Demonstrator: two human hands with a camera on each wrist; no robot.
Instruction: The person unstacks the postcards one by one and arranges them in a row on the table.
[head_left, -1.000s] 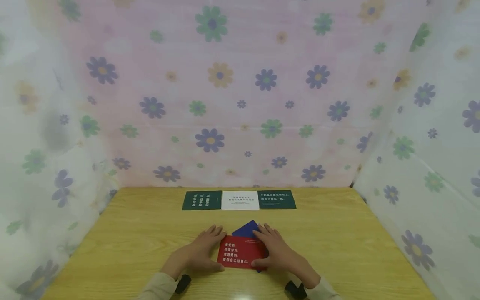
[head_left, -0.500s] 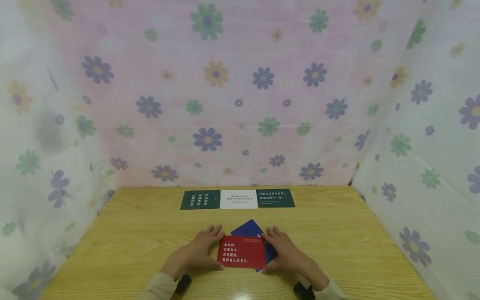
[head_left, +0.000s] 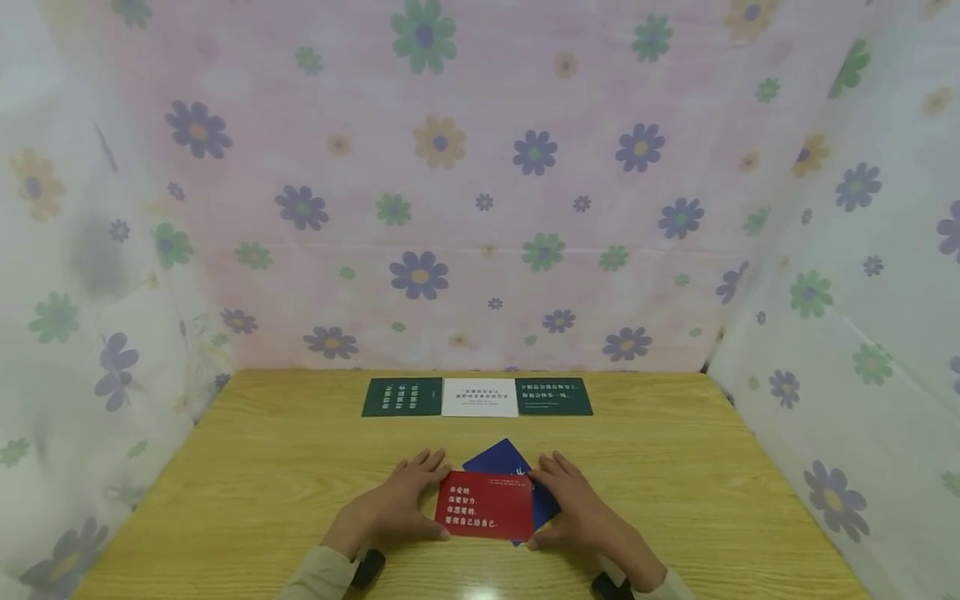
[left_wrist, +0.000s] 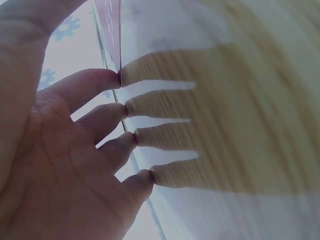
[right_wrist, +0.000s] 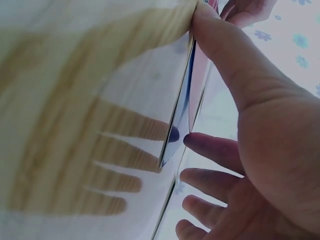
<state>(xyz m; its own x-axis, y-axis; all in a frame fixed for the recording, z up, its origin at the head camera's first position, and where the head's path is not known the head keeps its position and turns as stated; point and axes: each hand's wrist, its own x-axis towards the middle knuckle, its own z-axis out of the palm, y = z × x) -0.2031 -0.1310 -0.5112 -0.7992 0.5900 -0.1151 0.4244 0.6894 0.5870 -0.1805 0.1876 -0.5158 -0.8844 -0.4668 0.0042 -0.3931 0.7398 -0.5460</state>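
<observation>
While left hand (head_left: pixel 401 503) and right hand (head_left: pixel 579 510) touch the red card (head_left: pixel 486 507), each grip spread wide, blue card (head_left: pixel 497 457) beneath.

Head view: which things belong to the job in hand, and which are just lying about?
Likely in the job:
red card, between the left hand and right hand
blue card, partly covered by the red

Probably lying about, untouched:
left green card
white card
right green card

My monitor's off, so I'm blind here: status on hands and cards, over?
Left hand at the left edge of the red card, right hand at its right. Red card lettering-side up. Possibly in the way: blue card, partly beneath it.
</observation>
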